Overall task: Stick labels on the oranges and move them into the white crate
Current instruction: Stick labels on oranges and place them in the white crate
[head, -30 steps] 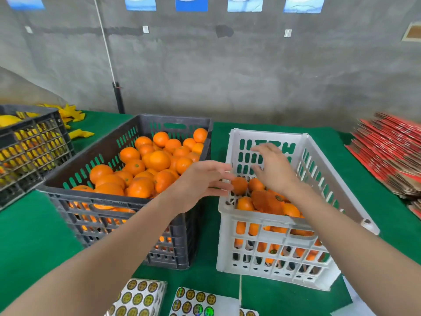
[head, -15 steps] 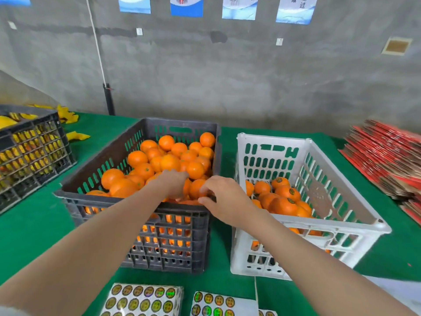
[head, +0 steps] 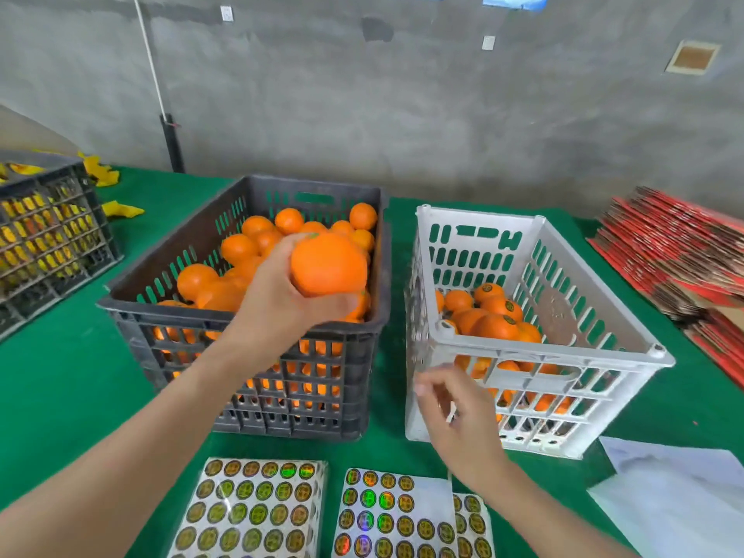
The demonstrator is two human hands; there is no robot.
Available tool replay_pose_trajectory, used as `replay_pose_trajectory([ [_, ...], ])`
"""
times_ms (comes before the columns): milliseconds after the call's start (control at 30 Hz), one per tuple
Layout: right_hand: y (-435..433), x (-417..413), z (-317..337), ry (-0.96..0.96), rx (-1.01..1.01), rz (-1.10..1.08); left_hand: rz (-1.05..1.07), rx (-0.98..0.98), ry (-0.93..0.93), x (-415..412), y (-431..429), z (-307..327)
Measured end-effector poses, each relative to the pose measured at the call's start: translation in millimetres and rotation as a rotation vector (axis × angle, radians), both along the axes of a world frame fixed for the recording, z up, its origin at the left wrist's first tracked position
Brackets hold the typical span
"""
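Observation:
My left hand (head: pixel 277 300) grips a large orange (head: pixel 328 263) and holds it above the near right corner of the dark grey crate (head: pixel 133 312), which is heaped with unlabelled oranges (head: pixel 237 247). My right hand (head: pixel 459 416) hovers empty, fingers loosely curled, in front of the white crate (head: pixel 563 356) and above the label sheets. Several labelled oranges (head: pixel 497 320) lie in the white crate. Sheets of round gold labels sit at the near edge: a full sheet (head: pixel 249 513) on the left and a partly used sheet (head: pixel 394 517) on the right.
A black crate (head: pixel 44 231) with yellow contents stands at the far left, yellow scraps (head: pixel 120 209) behind it. Flattened red cartons (head: pixel 680 255) are stacked at the right. White paper (head: pixel 676 489) lies at the near right. Green cloth (head: pixel 64 388) covers the table, with a concrete wall behind.
My left hand has lifted an orange out of the dark crate. My right hand has drawn back from the dark crate toward the label sheets. The view has tilted downward.

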State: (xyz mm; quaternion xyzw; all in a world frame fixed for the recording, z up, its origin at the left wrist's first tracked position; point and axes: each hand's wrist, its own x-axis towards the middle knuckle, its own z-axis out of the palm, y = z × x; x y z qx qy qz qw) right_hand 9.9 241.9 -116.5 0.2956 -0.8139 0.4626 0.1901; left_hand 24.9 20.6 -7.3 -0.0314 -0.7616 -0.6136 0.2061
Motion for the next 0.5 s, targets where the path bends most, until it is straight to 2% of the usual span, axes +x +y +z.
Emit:
replay_pose_trajectory([
  [33,10,4,-20,-0.161,0.130,0.008,-0.060,-0.017,-0.034,18,4,-6],
  [100,26,6,-58,-0.526,0.587,0.002,-0.161,-0.027,-0.153,42,14,-24],
  [133,32,4,-77,-0.631,0.810,-0.028,-0.202,-0.018,-0.223,48,20,-36],
  [167,35,3,-89,-0.663,0.950,-0.043,-0.233,-0.007,-0.296,52,27,-49],
  [200,35,3,-96,-0.671,1.005,-0.043,-0.249,0.007,-0.376,55,34,-64],
  [367,33,-3,-94,-0.570,0.881,-0.071,-0.224,0.103,-0.737,50,54,-122],
  [433,38,-8,-83,-0.528,0.770,-0.013,-0.250,0.131,-0.776,46,55,-128],
  [500,40,-12,-68,-0.607,0.665,0.083,-0.365,0.106,-0.784,40,56,-126],
])
